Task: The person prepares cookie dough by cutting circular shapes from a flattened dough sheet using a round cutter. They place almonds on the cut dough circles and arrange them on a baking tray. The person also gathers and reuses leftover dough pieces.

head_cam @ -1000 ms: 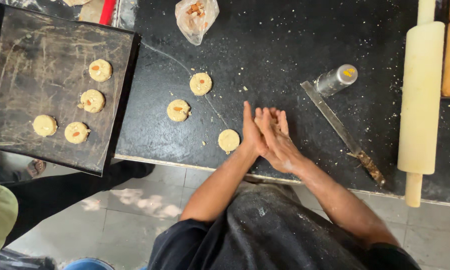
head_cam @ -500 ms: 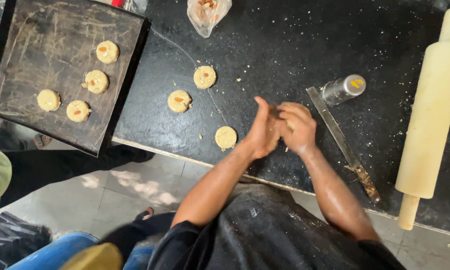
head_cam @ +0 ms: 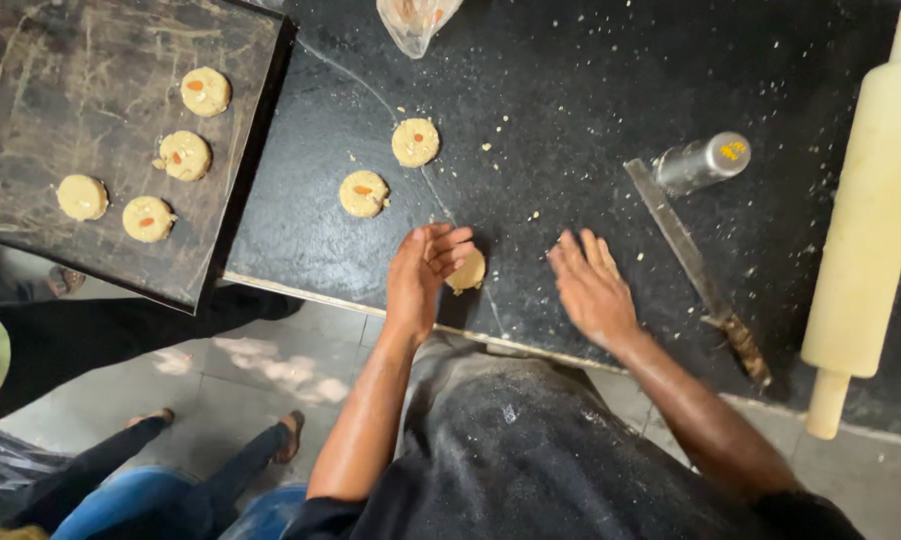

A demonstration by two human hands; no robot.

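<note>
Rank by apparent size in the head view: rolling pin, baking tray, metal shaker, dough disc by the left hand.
1. Baking tray, partly cut off
2. Rolling pin
3. Metal shaker
4. Dough disc, partly hidden by the left hand, so unsure

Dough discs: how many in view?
7. Four on the dark tray. Two on the black counter. One partly hidden beside the left hand.
</note>
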